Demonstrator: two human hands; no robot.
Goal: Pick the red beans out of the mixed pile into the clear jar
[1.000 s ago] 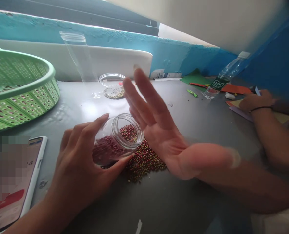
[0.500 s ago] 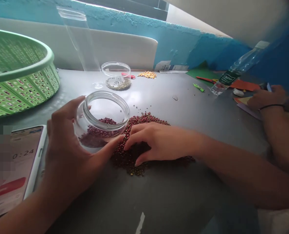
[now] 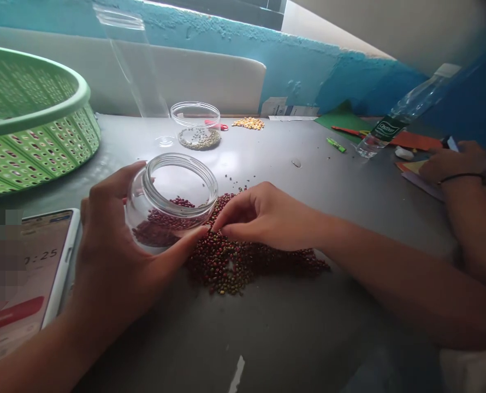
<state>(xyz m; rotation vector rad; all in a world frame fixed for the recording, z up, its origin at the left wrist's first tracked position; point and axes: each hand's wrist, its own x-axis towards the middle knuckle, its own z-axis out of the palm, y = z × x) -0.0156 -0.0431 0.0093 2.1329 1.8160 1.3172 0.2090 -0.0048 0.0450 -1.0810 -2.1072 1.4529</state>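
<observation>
Jar: round clear-glass jar [image 3: 148, 188] part-filled with dark-red beans, its axis leaning rightward, mouth up, well short of the grey worktop's [image 3: 177, 338] far edge.
Left hand [image 3: 116, 234]: wrapped round the jar.
Right hand [image 3: 263, 215]: just right of the mouth, over a loose red-and-green bean heap [image 3: 222, 262], thumb and forefinger nearly pinched.
Hidden: whether they hold a bean, I can't tell.

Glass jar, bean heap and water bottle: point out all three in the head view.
Glass jar [image 3: 137, 202]: head view, on the clear side wall left of its neck.
Bean heap [image 3: 218, 259]: head view, on its near left part.
Water bottle [image 3: 387, 129]: head view, on its green label.
</observation>
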